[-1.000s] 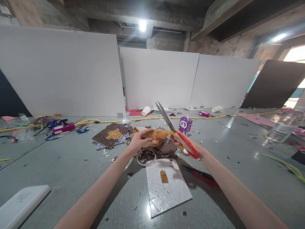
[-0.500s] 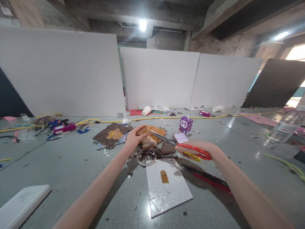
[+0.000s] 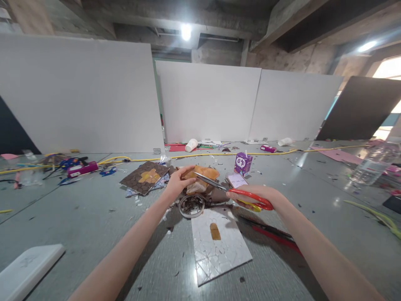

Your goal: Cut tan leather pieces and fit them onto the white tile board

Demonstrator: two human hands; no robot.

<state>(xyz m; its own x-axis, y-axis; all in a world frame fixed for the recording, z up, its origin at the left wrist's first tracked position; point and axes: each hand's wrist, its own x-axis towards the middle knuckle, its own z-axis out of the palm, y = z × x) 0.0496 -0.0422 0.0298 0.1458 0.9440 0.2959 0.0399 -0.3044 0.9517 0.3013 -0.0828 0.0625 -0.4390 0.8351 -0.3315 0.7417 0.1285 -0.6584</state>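
My left hand grips an orange-brown crumpled sheet above the grey floor. My right hand holds red-handled scissors, blades pointing left with their tips at the sheet's lower edge. Just below the hands lies a round dish of dark scraps. In front of me sits a white cracked-mosaic board with one orange-brown piece stuck on it.
A brown patterned board lies left of the hands, a purple drink carton behind them. A red and black tool lies under my right forearm. A plastic bottle stands right, a white slab near left. White panels wall the back.
My right hand swung the scissors down from pointing up to lying level, blades now at the sheet. My left hand kept its hold and lowered the sheet slightly.
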